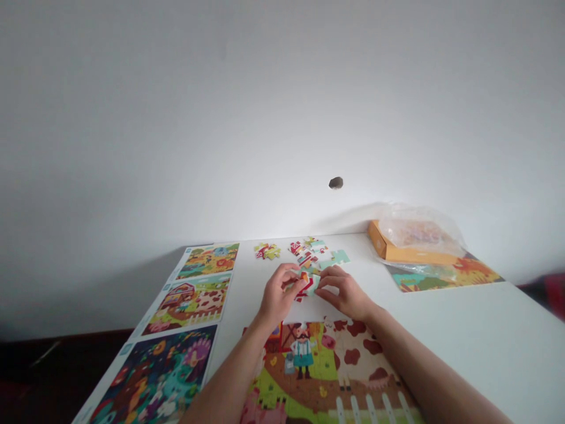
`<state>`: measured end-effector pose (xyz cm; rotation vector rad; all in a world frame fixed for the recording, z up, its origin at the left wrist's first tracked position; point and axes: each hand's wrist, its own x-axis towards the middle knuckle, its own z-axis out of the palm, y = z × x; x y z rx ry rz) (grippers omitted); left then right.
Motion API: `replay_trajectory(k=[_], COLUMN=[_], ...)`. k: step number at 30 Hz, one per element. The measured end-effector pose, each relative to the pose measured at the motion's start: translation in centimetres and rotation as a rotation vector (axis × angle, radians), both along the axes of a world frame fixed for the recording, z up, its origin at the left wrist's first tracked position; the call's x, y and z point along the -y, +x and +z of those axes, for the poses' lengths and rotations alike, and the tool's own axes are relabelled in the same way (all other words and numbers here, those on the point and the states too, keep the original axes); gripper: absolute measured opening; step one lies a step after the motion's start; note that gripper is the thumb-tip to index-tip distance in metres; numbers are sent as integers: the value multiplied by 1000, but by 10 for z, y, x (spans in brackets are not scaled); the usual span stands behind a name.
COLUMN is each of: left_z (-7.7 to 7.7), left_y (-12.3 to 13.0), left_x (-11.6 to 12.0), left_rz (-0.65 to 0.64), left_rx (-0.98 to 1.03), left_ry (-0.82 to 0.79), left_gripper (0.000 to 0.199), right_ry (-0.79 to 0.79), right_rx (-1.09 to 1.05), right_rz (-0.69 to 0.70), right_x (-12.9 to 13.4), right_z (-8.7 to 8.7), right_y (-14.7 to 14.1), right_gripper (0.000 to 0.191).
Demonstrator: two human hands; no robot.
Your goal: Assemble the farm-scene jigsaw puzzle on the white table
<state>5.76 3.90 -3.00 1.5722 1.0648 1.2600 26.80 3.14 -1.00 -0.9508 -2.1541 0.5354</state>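
Observation:
My left hand (279, 290) is closed, thumb and fingers pinching a jigsaw piece (305, 284) with red and orange on it. Facing it, my right hand (345, 290) pinches the pale green side of the pieces held between both hands. Whether these are one piece or two joined ones I cannot tell. Just below my wrists lies a partly assembled farm jigsaw (318, 377) with a farmer, a spotted cow and a white fence. Loose jigsaw pieces (304, 257) lie beyond my fingers, some partly covered by them.
Three picture sheets, a lion scene (209, 261), a farm scene (189, 303) and a dark night scene (159, 374), line the table's left side. A small cluster of pieces (266, 251) lies near the wall. An orange box (384, 250) under clear plastic sits at the back right, beside another picture (468, 274).

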Motion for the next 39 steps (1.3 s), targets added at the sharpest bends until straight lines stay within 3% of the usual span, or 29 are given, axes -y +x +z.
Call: replay_trajectory(k=[2, 5, 12, 17, 22, 30, 39], left_z=[2, 1, 0, 2, -5, -3, -3], left_y=[1, 0, 0, 0, 0, -3, -3], left_x=[3, 4, 6, 7, 3, -2, -1], left_rz=[-58, -110, -126, -160, -130, 4, -2], left_rx=[-21, -45, -69, -137, -220, -404, -436], left_ry=[-1, -17, -39, -7, 23, 327, 309], left_gripper=[39, 32, 22, 30, 22, 9, 11], right_ry=[-35, -77, -148, -147, -149, -171, -180], right_rx=[-68, -136, -147, -179, -214, -215, -189], right_rz=[-24, -47, 97, -56, -182, -201, -235], right_x=[-1, -2, 0, -5, -12, -13, -15], right_z=[-1, -2, 0, -6, -12, -16, -18], right_y=[0, 2, 5, 4, 8, 9, 10], right_gripper=[14, 17, 16, 23, 28, 28, 34])
